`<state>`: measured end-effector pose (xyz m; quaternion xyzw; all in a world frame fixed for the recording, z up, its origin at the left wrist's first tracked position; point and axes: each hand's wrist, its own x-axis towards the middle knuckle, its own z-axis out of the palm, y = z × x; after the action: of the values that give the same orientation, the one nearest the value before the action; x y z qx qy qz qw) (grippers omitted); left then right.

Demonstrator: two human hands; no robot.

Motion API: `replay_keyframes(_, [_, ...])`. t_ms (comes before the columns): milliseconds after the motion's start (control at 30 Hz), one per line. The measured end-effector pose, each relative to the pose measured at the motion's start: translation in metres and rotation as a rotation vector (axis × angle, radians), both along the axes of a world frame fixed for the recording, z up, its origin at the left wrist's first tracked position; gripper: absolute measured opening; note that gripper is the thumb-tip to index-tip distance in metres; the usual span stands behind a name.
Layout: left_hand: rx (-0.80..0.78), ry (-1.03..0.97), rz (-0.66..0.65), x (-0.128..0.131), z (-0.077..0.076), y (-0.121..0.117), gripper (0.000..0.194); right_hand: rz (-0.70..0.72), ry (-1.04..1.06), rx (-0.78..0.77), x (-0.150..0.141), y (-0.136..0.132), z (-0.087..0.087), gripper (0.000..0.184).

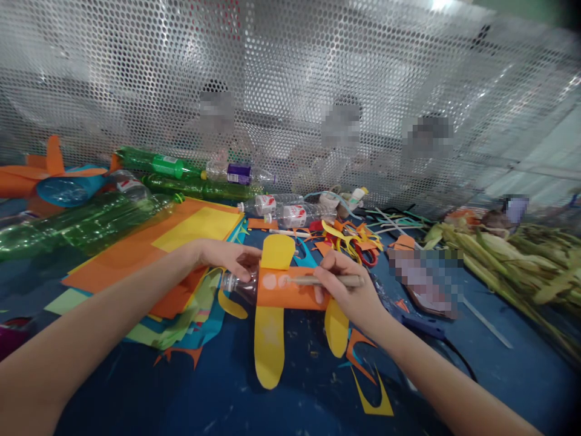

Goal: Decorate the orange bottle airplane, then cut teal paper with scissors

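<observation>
A clear plastic bottle [247,289] lies on its side, its middle wrapped in orange paper [293,298]. Yellow paper wings [269,345] stick out from it, and a star shows faintly on the front one. At the neck end, my left hand [233,259] grips the bottle, fingertips partly hidden behind it. My right hand [344,281] is closed around a slim light-coloured marker [336,280], whose tip touches the orange paper. Two pale round spots [276,280] sit on the wrap by that tip. A yellow tail piece [336,327] hangs below my right hand.
Coloured paper sheets [149,254] are stacked at the left. Green bottles [104,221] and a bottle plane [59,181] stand behind them. Paper scraps [349,236], red-handled scissors [367,254], a blue-handled tool with a cord [422,327] and corn husks [512,254] lie at the right.
</observation>
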<state>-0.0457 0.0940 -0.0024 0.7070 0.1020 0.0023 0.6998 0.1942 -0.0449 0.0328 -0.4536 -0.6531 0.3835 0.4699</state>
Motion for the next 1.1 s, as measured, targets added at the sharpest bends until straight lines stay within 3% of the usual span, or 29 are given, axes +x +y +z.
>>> replay_keyframes(1100, [-0.023,-0.007,-0.007,0.0003,0.0007,-0.0013,0.087,-0.012,0.019,0.003,-0.0006,0.0007,0.0002,0.022])
